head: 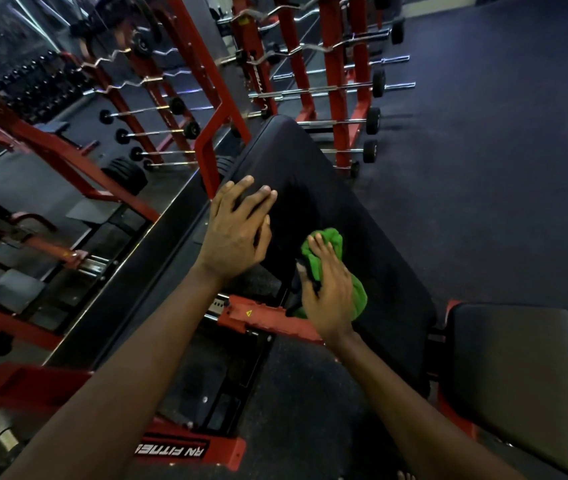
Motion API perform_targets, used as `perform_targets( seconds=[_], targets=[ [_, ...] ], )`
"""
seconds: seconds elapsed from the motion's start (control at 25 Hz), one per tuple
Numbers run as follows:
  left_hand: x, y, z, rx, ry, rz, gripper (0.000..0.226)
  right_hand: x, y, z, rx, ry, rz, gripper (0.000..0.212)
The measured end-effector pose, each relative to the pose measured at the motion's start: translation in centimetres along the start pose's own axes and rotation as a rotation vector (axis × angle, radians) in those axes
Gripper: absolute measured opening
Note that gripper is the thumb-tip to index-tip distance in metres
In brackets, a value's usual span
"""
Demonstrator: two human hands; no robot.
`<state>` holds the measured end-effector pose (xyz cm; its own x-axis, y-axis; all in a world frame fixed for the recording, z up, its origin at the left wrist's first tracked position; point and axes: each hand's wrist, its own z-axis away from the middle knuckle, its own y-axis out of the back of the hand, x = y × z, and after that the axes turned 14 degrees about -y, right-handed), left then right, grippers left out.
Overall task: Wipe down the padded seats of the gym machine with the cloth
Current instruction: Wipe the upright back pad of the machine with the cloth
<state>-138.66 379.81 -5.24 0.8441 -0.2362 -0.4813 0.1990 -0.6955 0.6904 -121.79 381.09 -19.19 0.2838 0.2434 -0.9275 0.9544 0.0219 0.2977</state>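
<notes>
**A:** Which step is this?

**B:** Mid-wipe, I'd judge. The small seat (511,368) at lower right has no hand on it. At centre the right hand (327,296) presses the green cloth (325,239) onto the long pad (372,244), fingers nearly straight.

**A:** The left hand (234,233)?

**B:** Just beyond it, fingers spread wide on the pad's left edge, holding nothing. Next, sweep the cloth toward the pad's top end.

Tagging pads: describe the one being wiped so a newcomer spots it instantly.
Start at the red barbell rack at the top. The long black pad runs diagonally from it toward the camera, left hand flat on it, right hand pressing a green cloth onto it. The shorter pad at lower right has nothing on it.
</notes>
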Motion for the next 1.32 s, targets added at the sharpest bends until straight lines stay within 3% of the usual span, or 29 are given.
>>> perform_targets(
  seconds=[0.12, 0.24, 0.44, 0.68, 0.88, 1.04, 1.32],
  targets=[
    [-0.1, 0.0, 0.0, -0.008, -0.005, -0.001, 0.041, -1.8, -0.2, -1.1, -0.049, 0.069, -0.004, 0.055],
    [0.1, 0.1, 0.0, -0.031, 0.002, 0.01, 0.04, 2.4, 0.7, -0.2, -0.099, 0.149, 0.066, 0.065],
    [-0.1, 1.3, -0.2, -0.128, -0.041, -0.017, 0.044, 8.1, 1.6, 2.4, -0.026, -0.076, 0.059, 0.058],
    [3.1, 0.3, 1.2, -0.273, -0.263, -0.122, 0.049, 2.7, 0.3, 1.1, 0.001, -0.109, -0.008, 0.056],
    [2.6, -0.4, 1.4, -0.237, -0.283, -0.153, 0.049, 6.1, 1.7, 1.1, -0.1, 0.056, 0.081, 0.059],
    [2.9, -0.8, 1.5, -0.181, -0.266, -0.148, 0.049, 9.8, 2.5, 2.1, -0.044, -0.127, 0.074, 0.06],
    [2.7, -1.5, 1.6, -0.076, -0.286, -0.158, 0.044, 3.0, 0.4, -1.1, -0.017, -0.08, -0.01, 0.056]
  ],
)
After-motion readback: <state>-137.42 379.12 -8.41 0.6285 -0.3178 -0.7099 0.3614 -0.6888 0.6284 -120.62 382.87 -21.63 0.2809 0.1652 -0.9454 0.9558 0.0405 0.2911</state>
